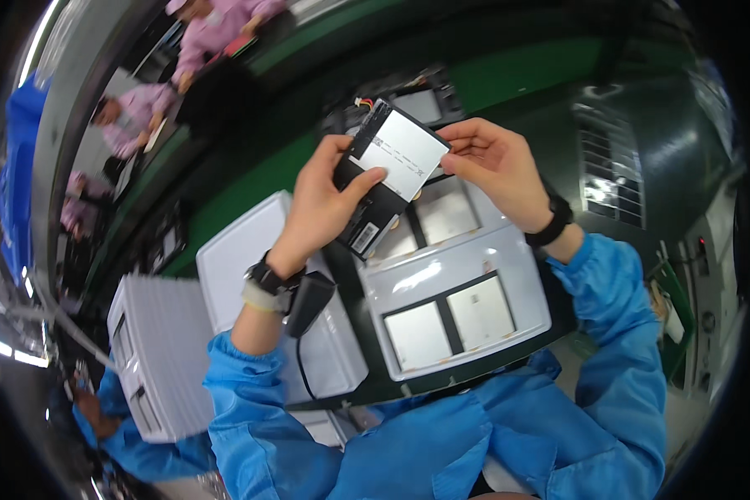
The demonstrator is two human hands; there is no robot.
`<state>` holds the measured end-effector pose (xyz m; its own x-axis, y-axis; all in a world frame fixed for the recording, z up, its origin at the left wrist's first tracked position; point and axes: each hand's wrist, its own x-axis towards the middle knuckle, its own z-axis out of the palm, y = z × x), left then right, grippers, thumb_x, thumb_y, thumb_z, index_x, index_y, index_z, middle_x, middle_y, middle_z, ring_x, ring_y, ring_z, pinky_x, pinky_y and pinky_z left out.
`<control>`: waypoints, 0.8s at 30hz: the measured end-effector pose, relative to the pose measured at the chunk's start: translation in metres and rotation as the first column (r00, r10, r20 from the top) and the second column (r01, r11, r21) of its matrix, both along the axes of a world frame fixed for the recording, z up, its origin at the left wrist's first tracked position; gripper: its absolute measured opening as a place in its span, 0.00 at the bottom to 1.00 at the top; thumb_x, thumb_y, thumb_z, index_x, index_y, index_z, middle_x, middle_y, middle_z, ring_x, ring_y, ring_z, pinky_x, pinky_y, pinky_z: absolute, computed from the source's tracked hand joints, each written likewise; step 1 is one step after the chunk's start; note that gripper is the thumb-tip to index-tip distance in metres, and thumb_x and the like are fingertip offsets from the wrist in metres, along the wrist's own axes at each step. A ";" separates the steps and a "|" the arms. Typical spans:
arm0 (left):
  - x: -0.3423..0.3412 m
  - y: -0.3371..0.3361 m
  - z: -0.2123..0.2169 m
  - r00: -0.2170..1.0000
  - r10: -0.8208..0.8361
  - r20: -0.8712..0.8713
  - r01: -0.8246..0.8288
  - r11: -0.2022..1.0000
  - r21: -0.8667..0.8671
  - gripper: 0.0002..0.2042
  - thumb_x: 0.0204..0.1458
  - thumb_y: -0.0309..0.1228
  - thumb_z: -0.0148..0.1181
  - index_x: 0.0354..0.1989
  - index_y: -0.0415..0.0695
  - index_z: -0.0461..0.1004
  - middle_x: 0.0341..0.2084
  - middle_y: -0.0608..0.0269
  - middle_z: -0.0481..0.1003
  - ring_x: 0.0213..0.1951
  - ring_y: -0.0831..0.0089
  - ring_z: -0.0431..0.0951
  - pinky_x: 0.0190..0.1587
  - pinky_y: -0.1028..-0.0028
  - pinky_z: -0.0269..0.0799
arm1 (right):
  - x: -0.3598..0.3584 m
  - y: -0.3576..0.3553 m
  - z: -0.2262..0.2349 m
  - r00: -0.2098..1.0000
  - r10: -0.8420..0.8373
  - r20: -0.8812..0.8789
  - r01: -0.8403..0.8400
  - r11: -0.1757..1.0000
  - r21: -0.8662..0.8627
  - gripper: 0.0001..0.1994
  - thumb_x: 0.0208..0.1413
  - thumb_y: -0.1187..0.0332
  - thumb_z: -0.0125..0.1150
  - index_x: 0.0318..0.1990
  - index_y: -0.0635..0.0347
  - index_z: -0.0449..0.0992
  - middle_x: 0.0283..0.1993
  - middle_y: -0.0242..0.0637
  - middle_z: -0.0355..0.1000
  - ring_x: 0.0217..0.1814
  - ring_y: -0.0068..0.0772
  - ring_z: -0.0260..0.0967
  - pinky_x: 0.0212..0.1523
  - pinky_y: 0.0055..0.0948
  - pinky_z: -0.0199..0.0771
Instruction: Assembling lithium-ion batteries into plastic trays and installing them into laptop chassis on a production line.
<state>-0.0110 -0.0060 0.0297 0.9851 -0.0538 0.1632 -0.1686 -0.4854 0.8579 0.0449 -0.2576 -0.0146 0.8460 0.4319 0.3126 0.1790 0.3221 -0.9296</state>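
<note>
A flat battery pack (404, 150) with a silver-white label face and black ends is held up, tilted, above a white tray (400, 283). My left hand (321, 200) wraps its left edge, with the thumb lying on the face. At its upper right corner, my right hand (500, 171) pinches the edge between thumb and fingers. Short coloured wires with a small plug (363, 102) stick out at the pack's top end. Below, the tray carries more flat packs, among them a silver one (481, 308) near its front edge. A black open device housing (437, 98) lies behind the held pack.
Another white tray (237, 237) lies at left, beside a tall stack of white trays (171, 333). A sheet of dark strips (608, 167) is on the dark green bench at right. A cable (302, 367) hangs from my left wrist's black unit. Co-workers in pink sit at upper left.
</note>
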 end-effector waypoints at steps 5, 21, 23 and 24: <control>0.067 -0.038 -0.068 0.993 -0.113 -0.026 0.099 0.941 -0.324 0.15 0.59 0.28 0.68 0.49 0.36 0.70 0.36 0.59 0.81 0.36 0.79 0.80 0.38 0.78 0.75 | 0.028 -0.032 -0.019 0.975 -0.167 -0.147 0.174 0.984 0.030 0.13 0.62 0.79 0.63 0.54 0.72 0.75 0.47 0.42 0.80 0.46 0.26 0.79 0.52 0.23 0.79; 0.052 -0.051 -0.064 0.976 -0.162 -0.148 -0.016 0.620 -0.784 0.14 0.65 0.29 0.62 0.53 0.35 0.69 0.44 0.56 0.82 0.41 0.78 0.82 0.45 0.78 0.79 | 0.015 -0.022 -0.040 0.951 -0.308 0.029 0.307 0.931 -0.199 0.07 0.59 0.80 0.63 0.44 0.69 0.79 0.41 0.38 0.80 0.43 0.23 0.80 0.47 0.20 0.80; 0.052 -0.050 -0.062 0.977 -0.149 -0.155 -0.033 0.609 -0.793 0.15 0.64 0.29 0.63 0.53 0.35 0.68 0.44 0.56 0.82 0.42 0.78 0.82 0.46 0.78 0.79 | 0.013 -0.021 -0.039 0.949 -0.311 0.044 0.311 0.910 -0.275 0.07 0.60 0.79 0.64 0.45 0.69 0.79 0.42 0.40 0.81 0.43 0.23 0.80 0.47 0.20 0.81; 0.053 -0.050 -0.064 0.982 -0.105 -0.156 -0.046 0.671 -0.740 0.16 0.63 0.28 0.64 0.54 0.35 0.68 0.45 0.55 0.82 0.43 0.78 0.82 0.46 0.78 0.79 | 0.010 -0.019 -0.033 0.951 -0.305 0.045 0.306 0.911 -0.276 0.07 0.60 0.79 0.64 0.45 0.69 0.79 0.42 0.40 0.81 0.43 0.23 0.80 0.47 0.20 0.81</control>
<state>0.0417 -0.0560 -0.0348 0.9998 -0.0201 -0.0074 0.0134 0.3217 0.9468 0.0548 -0.2761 -0.0479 0.9503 0.2216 0.2187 0.2283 -0.0183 -0.9734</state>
